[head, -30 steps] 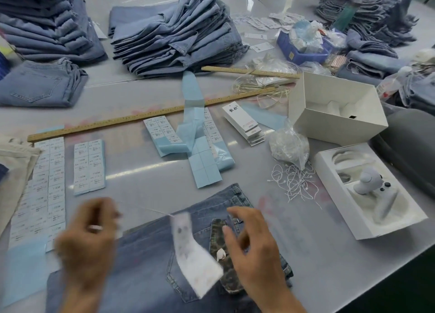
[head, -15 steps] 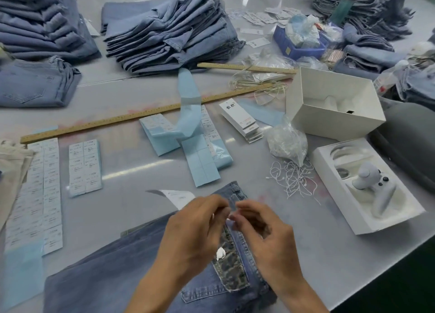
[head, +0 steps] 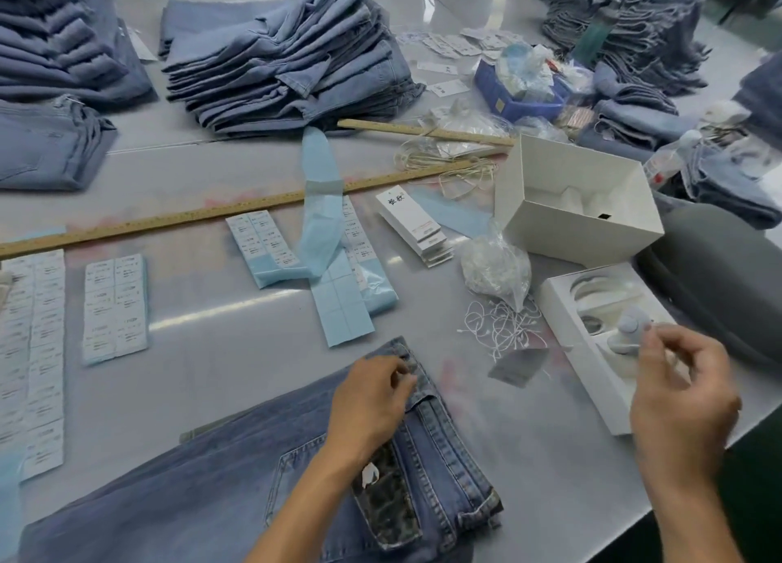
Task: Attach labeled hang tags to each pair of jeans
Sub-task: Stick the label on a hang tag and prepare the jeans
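A pair of jeans (head: 237, 490) lies flat at the near edge of the desk (head: 220, 342), waistband toward the right. The left hand (head: 372, 406) rests on the waistband, its fingers curled and pinching the denim near a belt loop. The right hand (head: 681, 397) is raised over the right side of the desk, thumb and forefinger pinched together as if on a thin string, though the string itself is too blurred to make out. A hang tag (head: 517, 367) hangs tilted in the air between the two hands, just above the desk.

An open white box (head: 601, 346) under the right hand holds a white moulded tray with a pale controller (head: 626, 334) seated in it. Behind it stands the empty white lid (head: 579, 207). A clear plastic bag (head: 495, 270) holds white strings, and loose strings (head: 499, 329) are spilled beside it. Farther back, a blue tray (head: 512, 97) is filled with plastic bags. A small stack of tags (head: 417, 224) and sheets of labels (head: 114, 304) lie on the desk, with stacks of folded jeans (head: 287, 58) behind.
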